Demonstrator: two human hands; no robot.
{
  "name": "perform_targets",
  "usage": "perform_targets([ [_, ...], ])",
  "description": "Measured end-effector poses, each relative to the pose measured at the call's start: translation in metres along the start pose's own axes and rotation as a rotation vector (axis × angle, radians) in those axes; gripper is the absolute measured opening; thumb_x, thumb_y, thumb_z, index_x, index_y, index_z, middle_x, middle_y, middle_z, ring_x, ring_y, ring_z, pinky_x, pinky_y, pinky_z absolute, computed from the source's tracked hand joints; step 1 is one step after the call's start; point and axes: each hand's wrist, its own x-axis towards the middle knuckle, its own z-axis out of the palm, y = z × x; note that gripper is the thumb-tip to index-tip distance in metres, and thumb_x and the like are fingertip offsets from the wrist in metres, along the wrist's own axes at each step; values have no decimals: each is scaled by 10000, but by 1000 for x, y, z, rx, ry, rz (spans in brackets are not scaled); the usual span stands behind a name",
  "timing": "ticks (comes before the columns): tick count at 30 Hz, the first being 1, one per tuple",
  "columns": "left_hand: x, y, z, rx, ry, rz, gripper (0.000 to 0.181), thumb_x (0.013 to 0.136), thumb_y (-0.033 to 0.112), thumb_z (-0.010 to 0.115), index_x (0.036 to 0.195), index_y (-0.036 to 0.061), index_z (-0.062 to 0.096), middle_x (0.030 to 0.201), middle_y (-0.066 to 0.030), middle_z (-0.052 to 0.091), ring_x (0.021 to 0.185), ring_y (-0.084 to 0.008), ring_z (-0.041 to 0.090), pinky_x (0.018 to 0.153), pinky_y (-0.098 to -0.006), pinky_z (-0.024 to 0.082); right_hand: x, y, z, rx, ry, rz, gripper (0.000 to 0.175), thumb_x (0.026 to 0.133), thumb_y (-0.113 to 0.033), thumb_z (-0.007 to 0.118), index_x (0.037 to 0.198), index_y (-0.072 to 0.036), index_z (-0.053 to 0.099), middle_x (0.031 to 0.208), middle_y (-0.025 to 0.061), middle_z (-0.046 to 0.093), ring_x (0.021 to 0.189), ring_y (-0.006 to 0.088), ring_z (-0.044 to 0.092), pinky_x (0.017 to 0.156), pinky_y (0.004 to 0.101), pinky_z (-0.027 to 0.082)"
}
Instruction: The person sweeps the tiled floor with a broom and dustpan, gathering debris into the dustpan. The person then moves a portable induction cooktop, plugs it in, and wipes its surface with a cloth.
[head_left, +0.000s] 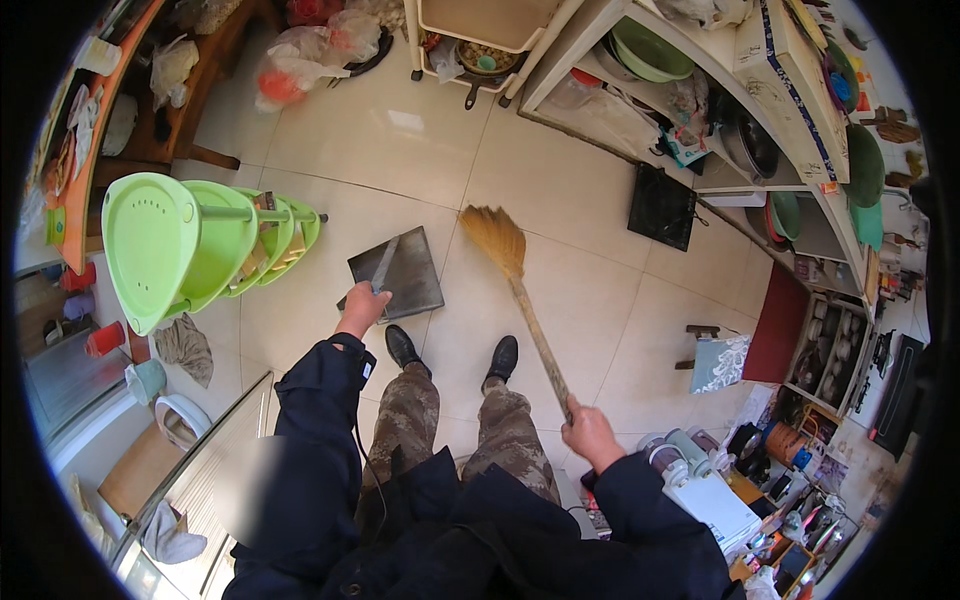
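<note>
My left hand grips the handle of a dark metal dustpan, whose pan is at the tiled floor in front of my left shoe. In my right hand is the wooden stick of a straw broom. The broom slants forward and to the left, its bristles fanned out at the floor just right of the dustpan. A visible gap separates the bristles from the pan. Whether any dirt lies in the pan is too faint to tell.
A green tiered plastic rack stands at the left. Ahead are plastic bags and a wheeled shelf cart. A black flat panel leans by the cabinets. At right is a small cloth-covered stool; a glass door is behind left.
</note>
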Motion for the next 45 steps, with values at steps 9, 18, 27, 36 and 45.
perform_targets([
  [9, 24, 22, 24, -22, 23, 42, 488, 763, 385, 806, 883, -67, 669, 938, -297, 681, 937, -452, 664, 834, -491, 533, -36, -49, 24, 311, -153, 70, 601, 775, -168, 712, 1307, 70, 568, 759, 290, 667, 743, 427, 688, 739, 472, 567],
  [18, 15, 41, 27, -38, 119, 113, 466, 773, 381, 803, 842, -59, 666, 819, -260, 691, 823, -409, 695, 751, -478, 543, -72, -45, -12, 361, -121, 125, 562, 783, -135, 731, 1294, 56, 597, 744, 303, 649, 690, 375, 703, 680, 427, 564],
  [27, 17, 22, 29, -93, 134, 125, 444, 764, 356, 809, 833, -58, 664, 821, -270, 683, 821, -425, 686, 741, -481, 539, -65, -49, -25, 516, -234, 227, 596, 789, -162, 757, 1332, 18, 589, 723, 253, 670, 623, 266, 697, 643, 360, 550],
  [36, 3, -15, -6, -52, 21, -1, 486, 750, 356, 817, 903, -80, 669, 917, -305, 683, 913, -453, 673, 804, -488, 538, -65, -108, -10, 426, -109, 235, 577, 799, -167, 719, 1294, 95, 578, 633, 245, 633, 571, 303, 672, 635, 407, 550],
  [45, 4, -29, -14, -45, 89, 40, 464, 762, 356, 811, 905, -62, 667, 940, -302, 680, 929, -446, 670, 794, -485, 537, -55, -101, -11, 547, -261, 187, 599, 791, -165, 755, 1333, 28, 587, 810, 232, 700, 631, 168, 657, 656, 328, 544],
])
